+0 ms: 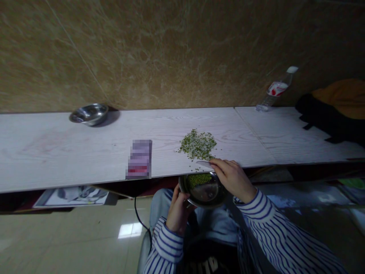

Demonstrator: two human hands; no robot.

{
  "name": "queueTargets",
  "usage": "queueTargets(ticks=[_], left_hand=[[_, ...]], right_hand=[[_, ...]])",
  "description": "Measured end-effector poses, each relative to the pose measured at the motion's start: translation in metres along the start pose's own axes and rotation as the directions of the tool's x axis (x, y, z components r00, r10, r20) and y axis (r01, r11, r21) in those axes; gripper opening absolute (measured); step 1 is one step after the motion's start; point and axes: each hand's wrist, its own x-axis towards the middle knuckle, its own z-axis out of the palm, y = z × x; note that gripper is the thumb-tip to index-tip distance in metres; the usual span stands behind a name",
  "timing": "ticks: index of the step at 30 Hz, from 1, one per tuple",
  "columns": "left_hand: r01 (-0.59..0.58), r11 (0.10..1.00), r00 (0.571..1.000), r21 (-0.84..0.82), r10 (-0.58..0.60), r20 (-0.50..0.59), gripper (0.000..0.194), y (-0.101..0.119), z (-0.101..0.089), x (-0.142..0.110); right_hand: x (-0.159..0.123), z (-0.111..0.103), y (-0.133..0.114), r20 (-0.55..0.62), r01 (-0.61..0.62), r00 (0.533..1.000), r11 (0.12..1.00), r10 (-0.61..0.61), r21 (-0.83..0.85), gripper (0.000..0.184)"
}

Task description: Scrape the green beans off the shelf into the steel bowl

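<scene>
My left hand [179,207] grips the rim of a shiny metal bowl [221,196], held just below the table's front edge over my lap. Small green grains, which look like mung beans [199,179], lie inside it against the far side. Above the bowl's right side, my right hand [232,177] is closed on a thin, flat, tapered tool [203,164] whose exact kind I cannot make out. Its tip points left, close to the tabletop edge. A loose patch of the same green grains [198,144] is spread on the white table [165,125], beyond the tool.
A second metal bowl [89,115] sits by the wall at left. A flat, blurred-out rectangular object [139,160] lies near the front edge. To the right are a clear plastic bottle [275,91] and a dark and orange cloth item [336,110]. An open drawer [76,196] juts out below.
</scene>
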Motion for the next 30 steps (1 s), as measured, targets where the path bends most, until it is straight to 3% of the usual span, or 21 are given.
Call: queueTargets(ticks=[7, 12, 15, 22, 25, 30], left_hand=[[-0.007, 1.0, 0.999, -0.017, 0.006, -0.032, 0.048, 0.005, -0.002, -0.005], [-0.026, 0.999, 0.998, -0.022, 0.025, -0.055, 0.053, 0.008, -0.005, -0.008], [-0.043, 0.999, 0.997, -0.023, 0.041, -0.068, 0.054, 0.009, -0.008, -0.009], [-0.058, 0.998, 0.992, -0.015, 0.056, -0.116, 0.055, 0.008, -0.019, -0.008], [-0.055, 0.998, 0.992, 0.0, 0.055, -0.117, 0.056, 0.006, -0.022, -0.008], [-0.023, 1.0, 0.996, 0.021, 0.025, -0.088, 0.058, 0.002, -0.02, -0.01]], right_hand=[[-0.003, 0.001, -0.015, 0.048, 0.066, 0.997, 0.997, -0.068, 0.026, 0.022], [0.01, 0.007, -0.012, -0.016, 0.056, 0.998, 0.998, -0.056, 0.017, 0.02], [0.015, 0.012, -0.015, 0.005, 0.083, 0.996, 0.996, -0.084, 0.014, 0.02], [0.002, 0.006, -0.026, 0.044, 0.182, 0.982, 0.98, -0.185, 0.078, 0.019], [-0.005, 0.002, -0.02, 0.041, 0.163, 0.985, 0.984, -0.167, 0.076, 0.019], [-0.011, -0.004, 0.011, -0.06, 0.039, 0.997, 0.999, -0.039, 0.005, 0.019]])
